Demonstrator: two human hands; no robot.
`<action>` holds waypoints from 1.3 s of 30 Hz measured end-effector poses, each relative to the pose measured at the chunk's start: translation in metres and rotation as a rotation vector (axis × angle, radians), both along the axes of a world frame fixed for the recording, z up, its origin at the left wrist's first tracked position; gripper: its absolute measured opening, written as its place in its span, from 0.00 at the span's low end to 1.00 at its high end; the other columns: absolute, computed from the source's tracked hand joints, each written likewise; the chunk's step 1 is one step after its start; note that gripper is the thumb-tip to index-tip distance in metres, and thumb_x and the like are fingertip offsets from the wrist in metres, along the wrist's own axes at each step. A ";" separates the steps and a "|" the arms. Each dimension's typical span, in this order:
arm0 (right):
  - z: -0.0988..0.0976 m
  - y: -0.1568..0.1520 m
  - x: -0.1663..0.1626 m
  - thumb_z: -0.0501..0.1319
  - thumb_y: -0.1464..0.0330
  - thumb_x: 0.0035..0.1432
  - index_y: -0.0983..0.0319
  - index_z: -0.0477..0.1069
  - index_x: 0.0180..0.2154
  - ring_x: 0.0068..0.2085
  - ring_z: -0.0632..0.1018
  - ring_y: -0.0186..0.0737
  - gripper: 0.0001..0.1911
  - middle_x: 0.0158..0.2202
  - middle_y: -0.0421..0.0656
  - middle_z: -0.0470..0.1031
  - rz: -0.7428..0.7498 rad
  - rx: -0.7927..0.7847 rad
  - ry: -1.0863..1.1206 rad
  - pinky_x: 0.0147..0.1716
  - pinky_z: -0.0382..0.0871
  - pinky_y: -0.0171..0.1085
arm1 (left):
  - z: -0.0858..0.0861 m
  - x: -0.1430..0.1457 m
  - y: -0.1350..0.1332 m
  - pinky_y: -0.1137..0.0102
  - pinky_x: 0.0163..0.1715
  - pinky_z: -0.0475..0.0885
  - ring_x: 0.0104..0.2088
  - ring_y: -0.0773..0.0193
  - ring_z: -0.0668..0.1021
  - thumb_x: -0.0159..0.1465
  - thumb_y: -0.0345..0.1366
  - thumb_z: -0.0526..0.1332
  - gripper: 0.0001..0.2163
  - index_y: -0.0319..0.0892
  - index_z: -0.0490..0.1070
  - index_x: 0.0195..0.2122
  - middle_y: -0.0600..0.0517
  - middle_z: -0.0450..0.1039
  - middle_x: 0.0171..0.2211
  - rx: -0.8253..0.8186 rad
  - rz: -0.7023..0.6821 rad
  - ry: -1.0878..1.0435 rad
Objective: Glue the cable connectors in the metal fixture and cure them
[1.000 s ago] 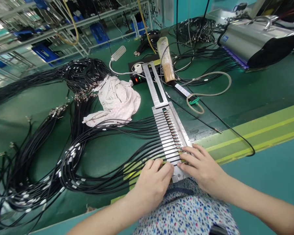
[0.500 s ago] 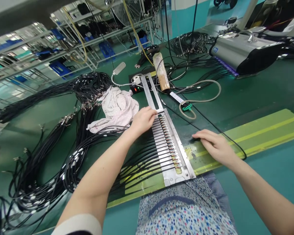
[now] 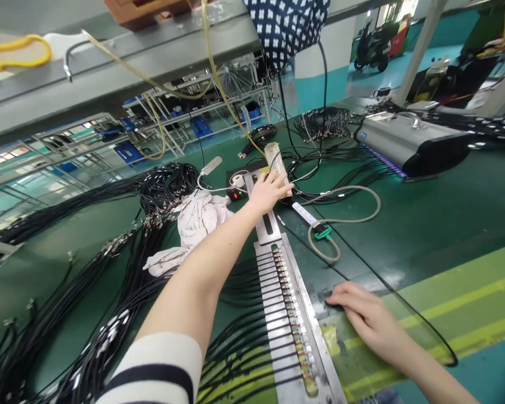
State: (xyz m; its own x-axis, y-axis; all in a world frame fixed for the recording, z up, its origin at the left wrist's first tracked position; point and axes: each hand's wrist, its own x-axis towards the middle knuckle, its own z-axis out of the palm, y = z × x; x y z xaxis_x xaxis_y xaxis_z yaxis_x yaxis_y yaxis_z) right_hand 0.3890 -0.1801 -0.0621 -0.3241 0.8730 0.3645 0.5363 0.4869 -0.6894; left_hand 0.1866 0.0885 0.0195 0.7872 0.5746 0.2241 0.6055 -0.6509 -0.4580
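Observation:
My left hand [image 3: 267,192] reaches far forward, fingers spread, over the slotted metal bar [image 3: 264,221] and touching the tape-wrapped handle [image 3: 274,157] of a tool lying on the green bench. A metal comb fixture [image 3: 287,314] runs toward me with several black cables [image 3: 239,342] seated in its slots, their connectors in a row. My right hand [image 3: 368,317] lies flat, fingers stretched, on the bench just right of the fixture and holds nothing.
A crumpled pale cloth [image 3: 196,221] lies left of the bar, beside big bundles of black cables [image 3: 109,280]. A power strip with a red light [image 3: 235,193], a beige looped cord [image 3: 345,216] and a silver machine [image 3: 408,143] stand farther back. Yellow-green tape [image 3: 454,286] marks the bench.
My left hand has moved from the near end of the fixture up past its top to the wrapped tool handle. My right hand left the fixture and rests beside it. The view tilted upward.

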 end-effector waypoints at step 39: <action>0.058 0.147 -0.025 0.54 0.59 0.54 0.67 0.73 0.31 0.36 0.77 0.54 0.18 0.31 0.55 0.76 -0.380 -0.300 -0.638 0.36 0.65 0.45 | 0.016 0.022 0.040 0.65 0.46 0.65 0.50 0.57 0.69 0.58 0.29 0.60 0.19 0.39 0.63 0.51 0.45 0.69 0.49 -0.163 -0.200 0.012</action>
